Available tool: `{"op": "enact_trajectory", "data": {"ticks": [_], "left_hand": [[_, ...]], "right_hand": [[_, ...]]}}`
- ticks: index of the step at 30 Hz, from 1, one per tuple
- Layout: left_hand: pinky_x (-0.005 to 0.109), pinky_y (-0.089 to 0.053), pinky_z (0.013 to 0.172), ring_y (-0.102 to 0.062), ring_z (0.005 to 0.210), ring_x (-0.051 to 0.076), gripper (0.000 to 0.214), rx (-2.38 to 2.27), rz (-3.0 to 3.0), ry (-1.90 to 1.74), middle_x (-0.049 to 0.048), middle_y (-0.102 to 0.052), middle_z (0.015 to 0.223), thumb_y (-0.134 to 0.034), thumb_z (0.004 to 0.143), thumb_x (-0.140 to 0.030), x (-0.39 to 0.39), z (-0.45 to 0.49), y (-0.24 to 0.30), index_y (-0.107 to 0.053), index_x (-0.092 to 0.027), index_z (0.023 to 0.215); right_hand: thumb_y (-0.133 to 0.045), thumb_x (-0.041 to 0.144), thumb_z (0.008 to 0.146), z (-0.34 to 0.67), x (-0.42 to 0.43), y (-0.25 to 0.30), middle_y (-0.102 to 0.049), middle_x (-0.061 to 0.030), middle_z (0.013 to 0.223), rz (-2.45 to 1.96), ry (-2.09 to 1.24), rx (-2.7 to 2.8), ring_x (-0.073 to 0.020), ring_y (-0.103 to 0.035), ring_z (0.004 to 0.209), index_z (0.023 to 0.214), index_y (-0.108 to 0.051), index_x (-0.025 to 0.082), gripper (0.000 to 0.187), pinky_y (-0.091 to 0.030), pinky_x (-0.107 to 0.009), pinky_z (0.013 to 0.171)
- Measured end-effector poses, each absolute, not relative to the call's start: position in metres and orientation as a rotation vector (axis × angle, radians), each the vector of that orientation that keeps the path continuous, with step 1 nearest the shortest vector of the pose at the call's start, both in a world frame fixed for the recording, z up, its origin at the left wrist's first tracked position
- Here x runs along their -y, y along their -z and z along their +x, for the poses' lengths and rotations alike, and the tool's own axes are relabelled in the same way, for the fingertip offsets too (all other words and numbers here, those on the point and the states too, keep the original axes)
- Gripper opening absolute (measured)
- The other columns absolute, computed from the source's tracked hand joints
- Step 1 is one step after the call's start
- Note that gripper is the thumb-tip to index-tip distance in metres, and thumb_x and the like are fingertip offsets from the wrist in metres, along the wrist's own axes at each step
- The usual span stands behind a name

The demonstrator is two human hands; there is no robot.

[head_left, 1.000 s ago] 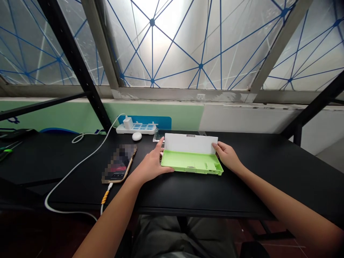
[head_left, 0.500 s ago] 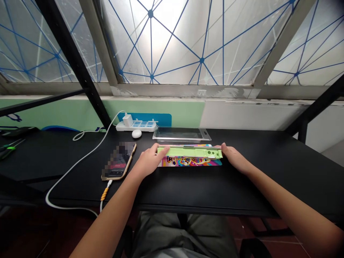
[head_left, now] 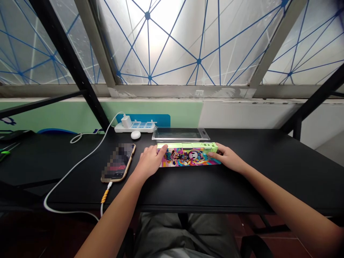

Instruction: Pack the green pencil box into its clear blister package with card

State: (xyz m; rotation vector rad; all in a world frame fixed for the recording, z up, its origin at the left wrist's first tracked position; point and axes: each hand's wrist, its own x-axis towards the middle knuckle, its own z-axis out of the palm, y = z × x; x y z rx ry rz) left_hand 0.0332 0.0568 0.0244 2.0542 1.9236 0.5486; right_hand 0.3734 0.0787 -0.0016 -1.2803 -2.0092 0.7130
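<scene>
A long light-green plastic case (head_left: 188, 145), with small holes near its right end, lies crosswise in front of me on the black desk. Below its green edge shows a brightly printed cartoon panel (head_left: 185, 157); whether this is part of the case or a separate card, I cannot tell. My left hand (head_left: 151, 160) grips the left end, thumb on the near side and fingers behind. At the right end my right hand (head_left: 228, 156) is closed on the case, its thumb over the printed face. The fingertips behind the case are hidden.
Behind the case lies a clear plastic package (head_left: 180, 134). A white power strip (head_left: 143, 127) and a small white rounded case (head_left: 135, 135) stand to its left. The phone (head_left: 120, 163) lies left of my left hand, with a white cable (head_left: 77, 163) looping across the desk.
The green side has tipped back and narrowed, and more of the printed panel shows. My right hand has shifted left, bringing its thumb over the near face. The view has turned slightly right.
</scene>
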Motion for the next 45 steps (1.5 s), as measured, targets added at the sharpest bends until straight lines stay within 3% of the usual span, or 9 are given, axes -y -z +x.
{"op": "enact_trajectory", "data": {"ticks": [7, 13, 17, 20, 23, 26, 34, 42, 45], "left_hand": [[0.052, -0.039, 0.098, -0.050, 0.120, 0.037, 0.067, -1.865, 2.155, -0.541, 0.0136, -0.059, 0.129, -0.018, 0.097, -0.068, -0.058, 0.036, -0.016, -0.067, -0.022, 0.107], [0.050, -0.040, 0.097, -0.049, 0.121, 0.037, 0.058, -1.882, 2.169, -0.545, 0.0155, -0.062, 0.125, -0.028, 0.096, -0.066, -0.056, 0.034, -0.013, -0.061, -0.020, 0.111], [0.052, -0.034, 0.105, -0.039, 0.135, 0.037, 0.060, -1.772, 2.193, -0.548, 0.0156, -0.054, 0.142, -0.034, 0.096, -0.065, -0.053, 0.031, -0.011, -0.052, -0.021, 0.133], [0.050, -0.031, 0.110, -0.032, 0.142, 0.037, 0.086, -1.633, 2.232, -0.607, 0.0180, -0.042, 0.152, -0.055, 0.085, -0.069, -0.051, 0.029, -0.010, -0.031, -0.021, 0.152], [0.047, -0.034, 0.109, -0.037, 0.139, 0.036, 0.114, -1.585, 2.214, -0.706, 0.0193, -0.045, 0.148, -0.073, 0.072, -0.067, -0.050, 0.028, -0.011, -0.013, -0.023, 0.159], [0.047, -0.036, 0.106, -0.045, 0.134, 0.036, 0.122, -1.601, 2.176, -0.752, 0.0193, -0.052, 0.139, -0.078, 0.068, -0.065, -0.051, 0.028, -0.010, -0.008, -0.023, 0.160], [0.042, -0.045, 0.095, -0.058, 0.118, 0.035, 0.131, -1.568, 2.119, -0.784, 0.0156, -0.062, 0.125, -0.081, 0.064, -0.062, -0.055, 0.025, -0.010, -0.002, -0.024, 0.161], [0.039, -0.049, 0.092, -0.067, 0.108, 0.033, 0.133, -1.534, 2.011, -0.762, 0.0128, -0.068, 0.123, -0.080, 0.068, -0.059, -0.052, 0.029, -0.017, 0.009, -0.022, 0.160], [0.040, -0.048, 0.096, -0.066, 0.112, 0.033, 0.120, -1.494, 1.956, -0.763, 0.0118, -0.069, 0.125, -0.074, 0.072, -0.064, -0.052, 0.026, -0.017, -0.004, -0.022, 0.161]], "right_hand": [[-0.045, 0.063, 0.093, 0.367, -0.082, 0.004, -0.057, -0.0054, 0.087, -1.419, -0.483, 2.046, -0.0229, -0.060, 0.080, 0.068, -0.059, 0.023, 0.050, -0.051, -0.039, 0.077], [-0.058, 0.057, 0.088, 0.367, -0.091, 0.014, -0.058, -0.0081, 0.102, -1.357, -0.384, 1.904, -0.0226, -0.061, 0.084, 0.119, -0.053, 0.021, 0.048, -0.054, -0.038, 0.072], [-0.053, 0.046, 0.093, 0.363, -0.092, 0.002, -0.060, -0.0118, 0.112, -1.279, -0.165, 2.117, -0.0273, -0.061, 0.102, 0.114, -0.059, 0.021, 0.032, -0.050, -0.043, 0.087], [-0.047, 0.036, 0.097, 0.349, -0.091, -0.011, -0.065, -0.0119, 0.109, -1.221, 0.042, 2.309, -0.0282, -0.061, 0.102, 0.103, -0.063, 0.022, 0.022, -0.046, -0.044, 0.089], [-0.044, 0.031, 0.099, 0.324, -0.091, -0.017, -0.068, -0.0114, 0.106, -1.183, 0.085, 2.407, -0.0267, -0.062, 0.099, 0.101, -0.065, 0.022, 0.023, -0.045, -0.041, 0.086], [-0.046, 0.032, 0.099, 0.294, -0.094, -0.017, -0.069, -0.0112, 0.107, -1.201, 0.099, 2.450, -0.0267, -0.061, 0.098, 0.105, -0.066, 0.020, 0.024, -0.045, -0.040, 0.086], [-0.042, 0.024, 0.099, 0.256, -0.111, -0.008, -0.066, -0.0118, 0.092, -1.343, 0.209, 2.387, -0.0256, -0.057, 0.088, 0.089, -0.064, 0.017, 0.025, -0.041, -0.037, 0.078], [-0.029, 0.025, 0.103, 0.248, -0.109, -0.013, -0.062, -0.0125, 0.092, -1.375, 0.353, 2.200, -0.0262, -0.053, 0.083, 0.091, -0.058, 0.018, 0.032, -0.037, -0.038, 0.076], [-0.031, 0.024, 0.104, 0.248, -0.102, -0.018, -0.062, -0.0099, 0.089, -1.266, 0.432, 2.130, -0.0245, -0.055, 0.083, 0.089, -0.057, 0.019, 0.030, -0.038, -0.038, 0.082]]}}
